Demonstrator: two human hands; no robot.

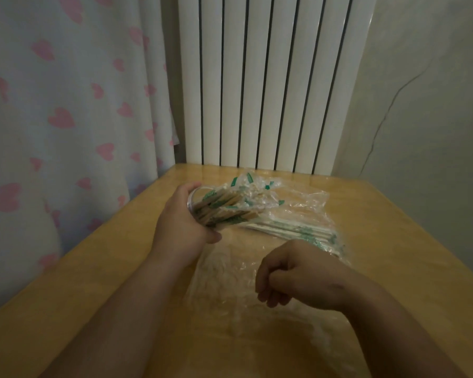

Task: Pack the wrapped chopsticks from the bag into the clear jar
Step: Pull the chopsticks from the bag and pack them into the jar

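My left hand (182, 216) grips the clear jar (195, 203), tilted on its side above the table with its mouth toward the right. Several wrapped chopsticks (227, 205) with green-printed wrappers stick out of the jar. More wrapped chopsticks (298, 231) lie inside the clear plastic bag (306, 205) spread on the wooden table. My right hand (290, 274) hovers over the near part of the bag with its fingers curled under; nothing shows in it.
The wooden table (93, 282) ends at a white radiator (257, 83) at the back. A curtain with pink hearts (60, 118) hangs along the left edge. A pale wall (426, 118) stands to the right.
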